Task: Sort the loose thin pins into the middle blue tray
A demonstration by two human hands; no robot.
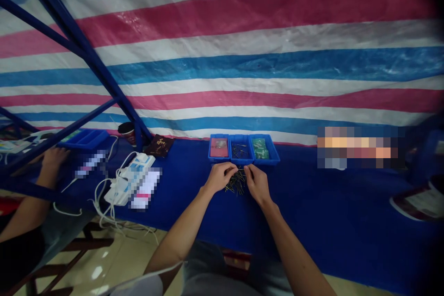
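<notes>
Between the two hands, on the table, lies a loose heap of thin pins (236, 184); they are straight, dark, with a yellowish shine on some, and they cross each other in many directions. At its left is the left hand (219, 177), its thumb and forefinger brought close together above the heap. At its right, the right hand (257, 183) has its fingertips bunched near the heap's edge. Whether either hand pinches a pin, I cannot tell (the pieces are too small here).

Just behind stand three blue trays, rectangular and smooth: the left tray (218, 160) contains something flat and pink, the middle tray (240, 162) thin dark pieces, the right tray (276, 157) a green layer with small pale pieces.

The table (312, 226) is a plain deep blue. From the left, there are another person's hand (55, 155), a blue metal frame (100, 71), a dark cup (126, 134), a white power strip (120, 190) with cables, and a shiny brown packet (159, 145). Behind everything hangs a wrinkled, glossy sheet (243, 64) with red, white and blue stripes.
</notes>
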